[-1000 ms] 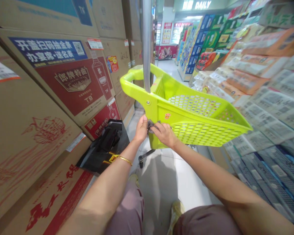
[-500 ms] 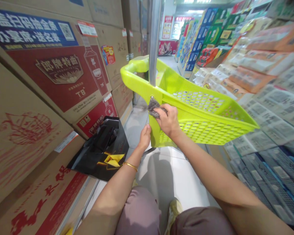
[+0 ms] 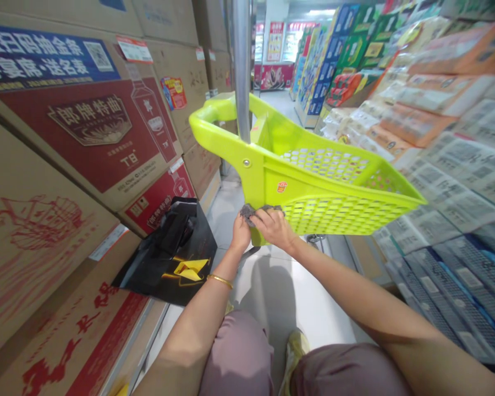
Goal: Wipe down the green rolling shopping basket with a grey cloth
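Note:
A lime-green plastic shopping basket (image 3: pixel 253 179) with perforated sides is tilted in front of me, a metal pole (image 3: pixel 242 71) rising past its near end. My right hand (image 3: pixel 275 228) is closed on a crumpled grey cloth (image 3: pixel 249 213) and presses it to the lower part of the basket's solid end. Beside it, my left hand (image 3: pixel 241 235) grips the basket's lower left edge, its fingers mostly hidden behind the plastic and its thumb by the cloth. A small orange sticker (image 3: pixel 281 187) shows on the basket's side.
Stacked cartons (image 3: pixel 94 126) wall the left side. A black bag (image 3: pixel 173 253) with a yellow flap stands against them on the tiled floor (image 3: pixel 272 308). On the right, packaged goods (image 3: pixel 445 110) are piled high, and the aisle runs back between shelves.
My right hand has slid the cloth downward from near the bolt to the lower end of the basket, uncovering the bolt and sticker. The basket appears slightly further left in view.

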`<state>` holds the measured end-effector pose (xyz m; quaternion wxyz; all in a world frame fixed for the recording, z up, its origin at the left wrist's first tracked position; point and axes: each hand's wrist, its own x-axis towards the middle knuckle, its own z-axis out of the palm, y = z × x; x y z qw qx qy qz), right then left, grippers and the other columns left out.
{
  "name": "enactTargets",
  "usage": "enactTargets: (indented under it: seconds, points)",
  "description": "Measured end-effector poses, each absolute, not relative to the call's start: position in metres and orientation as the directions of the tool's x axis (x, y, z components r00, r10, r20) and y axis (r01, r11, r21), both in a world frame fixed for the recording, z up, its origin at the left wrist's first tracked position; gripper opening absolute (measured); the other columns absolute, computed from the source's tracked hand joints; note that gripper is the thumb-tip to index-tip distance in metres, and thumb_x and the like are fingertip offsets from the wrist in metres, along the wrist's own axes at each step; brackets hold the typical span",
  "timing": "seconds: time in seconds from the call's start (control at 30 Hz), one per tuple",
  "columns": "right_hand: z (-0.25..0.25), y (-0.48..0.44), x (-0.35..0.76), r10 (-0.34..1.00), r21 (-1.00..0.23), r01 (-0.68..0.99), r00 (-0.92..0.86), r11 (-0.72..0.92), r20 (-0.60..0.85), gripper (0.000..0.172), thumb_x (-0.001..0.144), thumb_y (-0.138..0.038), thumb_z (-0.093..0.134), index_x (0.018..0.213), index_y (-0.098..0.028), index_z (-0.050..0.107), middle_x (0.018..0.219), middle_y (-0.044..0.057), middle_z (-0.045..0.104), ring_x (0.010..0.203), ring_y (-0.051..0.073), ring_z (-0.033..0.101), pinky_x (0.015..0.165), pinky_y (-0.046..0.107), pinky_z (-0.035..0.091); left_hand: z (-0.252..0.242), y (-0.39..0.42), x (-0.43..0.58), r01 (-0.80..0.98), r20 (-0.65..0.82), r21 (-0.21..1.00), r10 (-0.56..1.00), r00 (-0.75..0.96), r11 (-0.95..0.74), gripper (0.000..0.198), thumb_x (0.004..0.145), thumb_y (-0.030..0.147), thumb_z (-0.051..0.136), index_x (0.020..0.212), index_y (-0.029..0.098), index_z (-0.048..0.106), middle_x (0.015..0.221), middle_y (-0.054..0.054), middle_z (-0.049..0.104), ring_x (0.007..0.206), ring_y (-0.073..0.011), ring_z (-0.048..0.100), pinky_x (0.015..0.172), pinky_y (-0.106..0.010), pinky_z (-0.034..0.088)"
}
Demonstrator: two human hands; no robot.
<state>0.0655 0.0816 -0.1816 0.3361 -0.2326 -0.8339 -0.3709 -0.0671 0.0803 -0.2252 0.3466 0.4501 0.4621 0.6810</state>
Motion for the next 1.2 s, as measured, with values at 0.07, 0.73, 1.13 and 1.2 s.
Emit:
enactTargets:
  seconds: [0.07,0.73,1.13,1.2]
  points:
    - [-0.167,0.084,0.063,0.177,0.428,0.649,-0.656,0.628,0.734,0.022,0.089,-0.021,0.045,0.106,-0.022,0.06,0.104,0.006,0.06,0.088,0.017,0.043,0.076,0.032,0.03,-0.221,0.075,-0.064,0.027,0.318,0.942,0.868,-0.381,-0.334,0.03,0.087,0.044,0.047,0.089,0.018,0.062,0.094,-0.005,0.067,0.095,-0.0183,0.059,0.093,-0.033,0.045]
    - [-0.206,0.071,0.063,0.25,0.46,0.642,-0.711,0.613,0.658,0.025,0.09,-0.019,0.042,0.106,-0.021,0.06,0.106,0.005,0.064,0.086,0.017,0.046,0.073,0.032,0.029,-0.218,0.083,-0.068,-0.133,0.232,0.948,0.911,-0.34,-0.291,0.041,0.084,0.057,0.046,0.089,0.019,0.06,0.088,-0.001,0.065,0.086,-0.0134,0.058,0.087,-0.026,0.045]
    - [-0.124,0.089,0.048,0.428,0.105,0.807,-0.413,0.581,0.804,0.031,0.093,-0.027,0.036,0.121,-0.024,0.051,0.121,0.011,0.054,0.098,0.021,0.045,0.082,0.036,0.031,-0.218,0.083,-0.068,-0.165,0.298,0.922,0.914,-0.273,-0.35,0.053,0.082,0.065,0.043,0.098,0.018,0.061,0.102,-0.005,0.065,0.103,-0.0192,0.058,0.097,-0.033,0.042]
    - [-0.122,0.09,0.045,0.424,0.07,0.821,-0.364,0.567,0.83,0.031,0.094,-0.028,0.036,0.121,-0.023,0.051,0.12,0.011,0.053,0.099,0.021,0.045,0.083,0.036,0.031,-0.218,0.082,-0.069,-0.166,0.294,0.924,0.919,-0.264,-0.343,0.052,0.083,0.064,0.043,0.1,0.018,0.061,0.104,-0.005,0.065,0.107,-0.0198,0.057,0.098,-0.033,0.041]
